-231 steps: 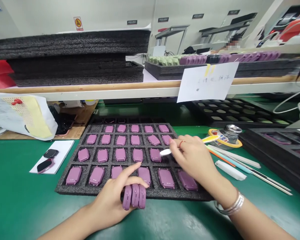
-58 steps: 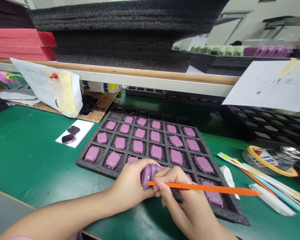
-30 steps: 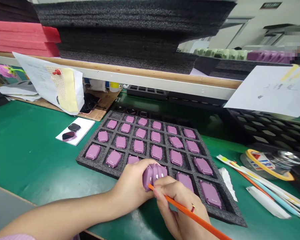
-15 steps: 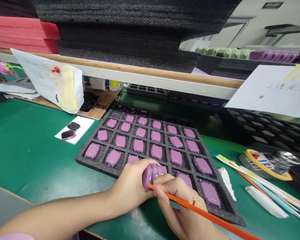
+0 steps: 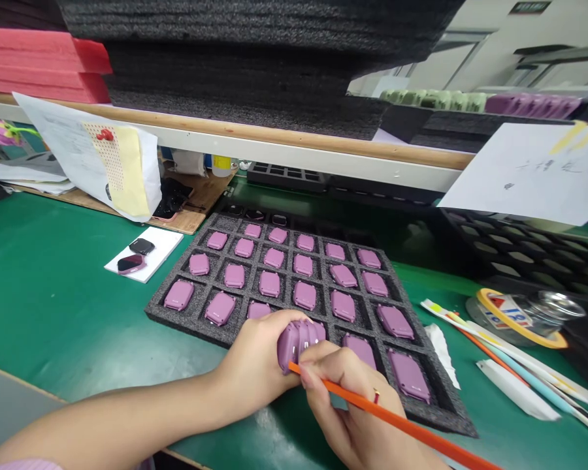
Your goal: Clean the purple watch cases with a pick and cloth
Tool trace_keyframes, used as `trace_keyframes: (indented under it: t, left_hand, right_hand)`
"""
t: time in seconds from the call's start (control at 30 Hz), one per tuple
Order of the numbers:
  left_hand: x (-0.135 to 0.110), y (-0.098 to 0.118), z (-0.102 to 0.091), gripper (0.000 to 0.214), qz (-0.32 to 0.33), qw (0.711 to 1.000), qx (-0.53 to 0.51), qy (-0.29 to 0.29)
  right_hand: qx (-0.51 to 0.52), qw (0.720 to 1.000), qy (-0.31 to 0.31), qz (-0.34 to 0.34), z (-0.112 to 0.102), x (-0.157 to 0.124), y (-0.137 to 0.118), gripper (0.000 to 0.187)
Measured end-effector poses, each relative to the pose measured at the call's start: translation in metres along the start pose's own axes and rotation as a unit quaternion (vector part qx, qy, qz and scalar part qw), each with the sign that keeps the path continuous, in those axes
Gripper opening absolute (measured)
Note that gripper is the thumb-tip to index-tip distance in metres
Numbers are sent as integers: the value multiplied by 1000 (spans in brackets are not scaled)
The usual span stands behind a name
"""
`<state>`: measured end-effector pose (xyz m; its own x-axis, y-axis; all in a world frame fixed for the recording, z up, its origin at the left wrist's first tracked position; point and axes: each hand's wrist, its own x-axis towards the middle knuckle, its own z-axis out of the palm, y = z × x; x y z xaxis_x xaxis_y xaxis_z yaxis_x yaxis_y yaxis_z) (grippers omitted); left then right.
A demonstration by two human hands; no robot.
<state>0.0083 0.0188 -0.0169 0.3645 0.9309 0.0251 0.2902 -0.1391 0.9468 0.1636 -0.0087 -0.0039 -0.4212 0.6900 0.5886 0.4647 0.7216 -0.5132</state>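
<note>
Purple plastic cases [image 5: 301, 341] are sitting bunched on edge in the left hand [image 5: 255, 365], which is clenching them just above the black foam tray [image 5: 189, 324]. The right hand [image 5: 345, 398] is pinching an orange plastic stick [image 5: 396, 424], its tip reaching their lower edge. They're looking light, stiff and probably slippery, so the side edges are offering the surest hold.
</note>
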Motion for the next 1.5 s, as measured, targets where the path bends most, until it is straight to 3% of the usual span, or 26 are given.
trace_keyframes:
  t: [1.5]
  left_hand:
    - [0, 3, -2, 33, -2, 1000, -20, -18]
  right_hand:
    - [33, 999, -12, 12, -4, 0, 3, 16]
